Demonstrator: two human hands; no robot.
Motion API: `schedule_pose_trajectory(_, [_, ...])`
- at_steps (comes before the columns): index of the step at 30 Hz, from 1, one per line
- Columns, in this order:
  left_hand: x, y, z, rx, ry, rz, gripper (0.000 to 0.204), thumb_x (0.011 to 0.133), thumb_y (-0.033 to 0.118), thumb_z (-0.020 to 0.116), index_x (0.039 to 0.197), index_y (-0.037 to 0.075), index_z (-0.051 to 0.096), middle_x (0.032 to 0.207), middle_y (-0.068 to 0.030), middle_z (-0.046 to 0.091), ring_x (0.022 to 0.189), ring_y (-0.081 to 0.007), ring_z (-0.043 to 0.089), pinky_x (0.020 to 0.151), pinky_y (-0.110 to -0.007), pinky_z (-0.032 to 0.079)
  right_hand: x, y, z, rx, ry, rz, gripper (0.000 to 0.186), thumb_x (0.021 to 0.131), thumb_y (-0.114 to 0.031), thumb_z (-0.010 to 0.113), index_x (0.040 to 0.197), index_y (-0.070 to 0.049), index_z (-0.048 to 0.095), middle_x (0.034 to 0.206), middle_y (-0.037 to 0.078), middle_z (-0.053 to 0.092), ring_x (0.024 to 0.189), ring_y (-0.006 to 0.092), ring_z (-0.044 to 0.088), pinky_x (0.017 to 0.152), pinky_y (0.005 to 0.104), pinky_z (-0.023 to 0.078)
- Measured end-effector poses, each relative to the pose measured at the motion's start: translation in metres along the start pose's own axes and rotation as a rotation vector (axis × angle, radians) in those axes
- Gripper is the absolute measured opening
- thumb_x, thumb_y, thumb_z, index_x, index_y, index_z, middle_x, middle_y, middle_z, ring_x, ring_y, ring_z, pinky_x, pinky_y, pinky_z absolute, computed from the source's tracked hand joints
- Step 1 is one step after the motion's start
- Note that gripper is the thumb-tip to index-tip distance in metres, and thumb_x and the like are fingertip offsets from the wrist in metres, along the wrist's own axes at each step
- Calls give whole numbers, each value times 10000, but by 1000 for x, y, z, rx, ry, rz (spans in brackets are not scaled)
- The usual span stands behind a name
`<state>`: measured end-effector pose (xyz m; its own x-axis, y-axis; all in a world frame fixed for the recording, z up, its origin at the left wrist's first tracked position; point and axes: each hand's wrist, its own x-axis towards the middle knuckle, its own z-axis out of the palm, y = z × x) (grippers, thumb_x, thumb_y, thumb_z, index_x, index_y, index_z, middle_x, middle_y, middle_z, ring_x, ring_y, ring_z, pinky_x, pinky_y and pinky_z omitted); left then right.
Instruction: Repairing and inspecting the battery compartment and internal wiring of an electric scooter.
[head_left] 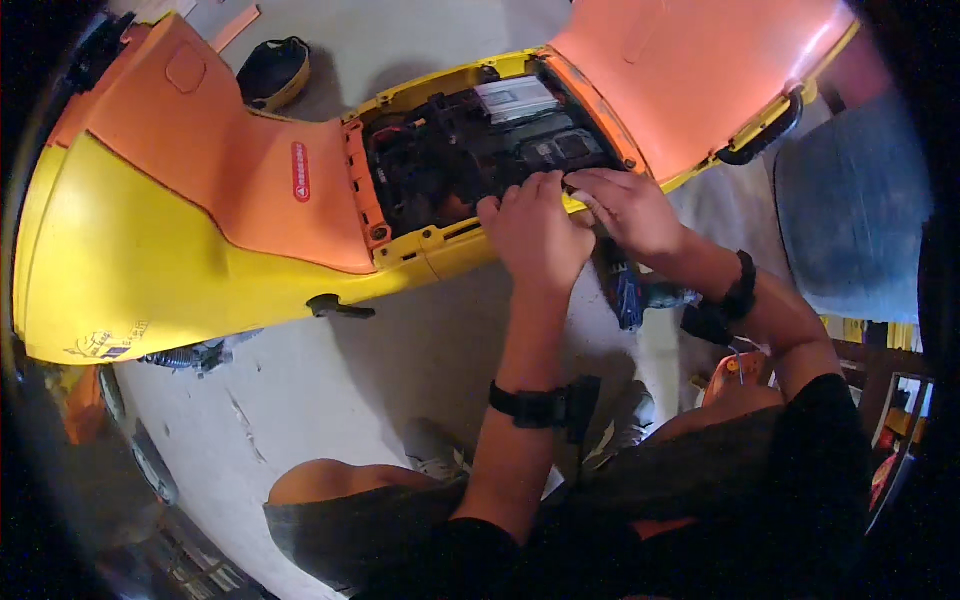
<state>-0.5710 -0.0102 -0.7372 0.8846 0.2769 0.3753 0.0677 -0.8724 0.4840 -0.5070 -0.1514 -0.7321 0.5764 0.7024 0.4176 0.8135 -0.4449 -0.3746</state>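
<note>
A yellow-and-orange vehicle body (160,250) stretches across in front of me, with an open compartment (440,235) in its middle. Inside sit a silver finned box (515,100), dark parts and wiring. My left hand (540,235) rests at the near yellow rim, fingers bent and pressed together. Close beside it on the right, my right hand (630,208) is closed too, its fingertips meeting near the left hand's at the same rim. Whatever lies between the fingers is hidden or too small to name. Both wrists wear black straps.
An orange panel (690,80) with a black handle (770,135) rises at the compartment's right. A dark blue drill-like tool (627,295) is below my right hand. A blue barrel (850,210) stands at right. A dark, yellow-sided bowl-shaped thing (290,85) lies on the floor behind.
</note>
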Motion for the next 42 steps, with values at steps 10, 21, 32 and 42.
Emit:
schedule_pose_trajectory(10, [2,4,6,127,24,34,347,693,317,702,1006,170,677,959,-31,703,842,-253,663,776,-454,397,2,-1,-8,-12,-134,62,254,906,-171,596,1106,-20,640,1040,134,675,934,309,657,813,384,534])
schedule_pose_trajectory(21, [1,3,-5,47,8,19,385,668,276,704,1025,132,676,960,-58,696,857,-249,653,794,-445,395,6,-4,-2,-103,-70,62,225,909,-228,565,1062,-80,638,946,113,656,871,305,644,725,422,534])
schedule_pose_trajectory(32, [-2,0,-4,-65,10,-51,340,633,200,717,949,89,662,917,-63,668,869,-236,615,830,-405,365,8,-8,-7,-47,-159,42,254,916,-154,560,1123,-15,607,1069,166,657,951,333,648,803,412,542])
schedule_pose_trajectory(42, [3,4,-6,-49,-98,-41,372,651,260,712,993,116,678,928,-51,688,860,-248,641,799,-450,374,9,-13,-13,-26,-135,53,231,910,-163,592,1103,-37,613,1012,178,658,900,362,649,757,419,541])
